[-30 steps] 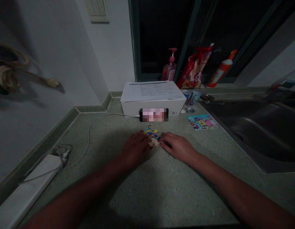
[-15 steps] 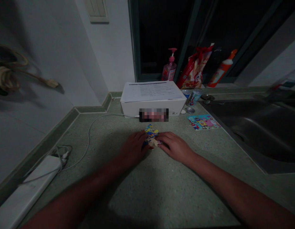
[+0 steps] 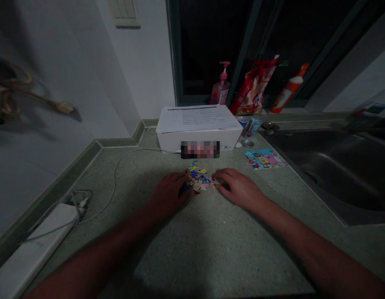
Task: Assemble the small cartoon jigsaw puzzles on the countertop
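Two bare hands work at a small, loose heap of multicoloured interlocking jigsaw pieces (image 3: pixel 197 178), lying on a speckled green stone countertop (image 3: pixel 211 253) at about twelve o'clock from the wrists. The pieces are too many and too small to count, though some look joined. The hands are apart, one on each side of the heap, and neither is clamped on anything. The left hand (image 3: pixel 169 193) lies palm down, its fingers curved against the heap's left edge, touching it. The right hand (image 3: pixel 239 187) rests slightly arched at the right edge; its fingertips (image 3: pixel 217 177) are at the pieces, but whether they touch cannot be told.

At twelve o'clock from the heap stands one white cardboard box (image 3: pixel 198 141), topped by one printed paper sheet (image 3: pixel 197 118). At two o'clock lies one bright cartoon-printed card (image 3: pixel 265 158), and beyond it is one stainless steel sink (image 3: pixel 332 174) at three. Further back are one pink pump bottle (image 3: pixel 221 91), one red-and-cream plastic bag (image 3: pixel 253 89), and one orange-capped bottle (image 3: pixel 287 93).
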Tool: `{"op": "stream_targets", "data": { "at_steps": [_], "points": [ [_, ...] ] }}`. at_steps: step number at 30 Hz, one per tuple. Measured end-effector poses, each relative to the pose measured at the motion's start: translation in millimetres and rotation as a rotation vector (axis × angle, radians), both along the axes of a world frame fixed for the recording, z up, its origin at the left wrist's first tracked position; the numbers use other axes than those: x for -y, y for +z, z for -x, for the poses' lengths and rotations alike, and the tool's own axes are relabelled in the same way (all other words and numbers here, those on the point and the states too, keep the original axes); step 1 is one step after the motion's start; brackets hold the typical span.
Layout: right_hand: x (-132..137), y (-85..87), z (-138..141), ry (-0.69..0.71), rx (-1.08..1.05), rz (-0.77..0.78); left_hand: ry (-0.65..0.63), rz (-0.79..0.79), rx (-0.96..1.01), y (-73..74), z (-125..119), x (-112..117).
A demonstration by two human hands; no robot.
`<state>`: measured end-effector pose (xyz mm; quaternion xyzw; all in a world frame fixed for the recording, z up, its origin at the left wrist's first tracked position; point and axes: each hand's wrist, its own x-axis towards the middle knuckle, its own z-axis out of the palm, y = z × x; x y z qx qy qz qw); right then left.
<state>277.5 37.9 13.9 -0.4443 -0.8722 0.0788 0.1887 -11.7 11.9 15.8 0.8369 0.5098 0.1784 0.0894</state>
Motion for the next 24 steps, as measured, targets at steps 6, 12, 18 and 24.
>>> {"op": "stream_targets", "data": {
  "at_steps": [6, 12, 18, 24],
  "points": [
    [-1.1, -7.9, 4.5, 0.026, -0.041, 0.017, -0.041, -0.022, 0.049, -6.1, -4.6, -7.2],
    [3.1, -6.6, 11.2, 0.049, -0.141, 0.018, -0.04, -0.037, 0.115, -5.8, -6.1, -8.1],
    [7.5, -12.5, 15.8, 0.077, -0.117, -0.011, 0.016, -0.051, 0.028, 1.4, 8.5, 0.8],
    [6.7, -15.6, 25.9, 0.138, -0.12, -0.026, -0.017, -0.013, 0.054, -0.1, 10.2, -2.5]
  ]
}}
